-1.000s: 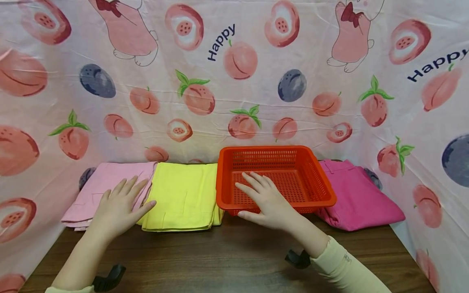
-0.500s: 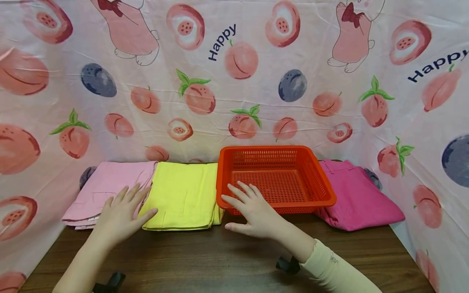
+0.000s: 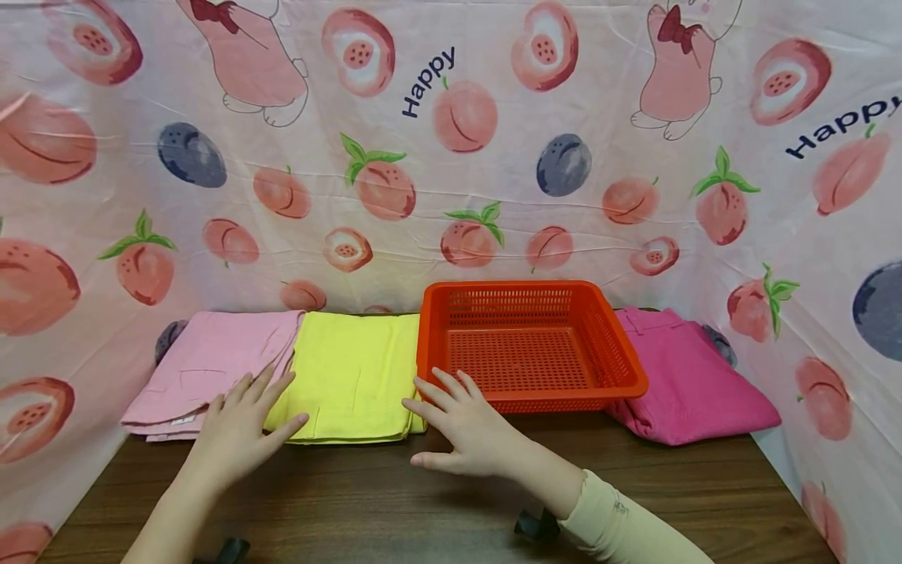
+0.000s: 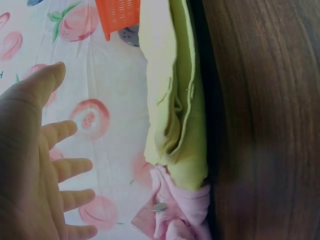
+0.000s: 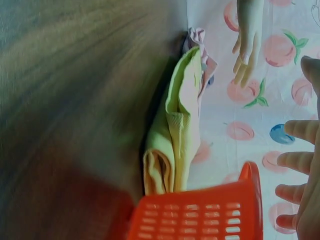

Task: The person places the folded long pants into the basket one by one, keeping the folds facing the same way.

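My left hand (image 3: 237,433), fingers spread and holding nothing, hovers in front of the folded light pink trousers (image 3: 211,345) and the folded yellow trousers (image 3: 352,376). In the left wrist view, a gap separates its fingertips from both, and a metal button (image 4: 160,207) shows on the pink pair. My right hand (image 3: 465,433), likewise spread and holding nothing, is in the air before the near left corner of the red plastic basket (image 3: 535,395). The right wrist view shows its fingers apart from the basket (image 5: 200,215) and the yellow trousers (image 5: 182,125).
Folded magenta trousers (image 3: 694,384) lie right of the basket, partly behind its rim. The basket overlaps the yellow pair's right edge. A brown wooden table (image 3: 395,501) carries everything. A fruit-print cloth (image 3: 493,180) stands behind and at both sides.
My right hand has moved left and nearer to me, from over the basket to its near left corner. My left hand has drawn slightly back toward me. The trousers and basket stay in place.
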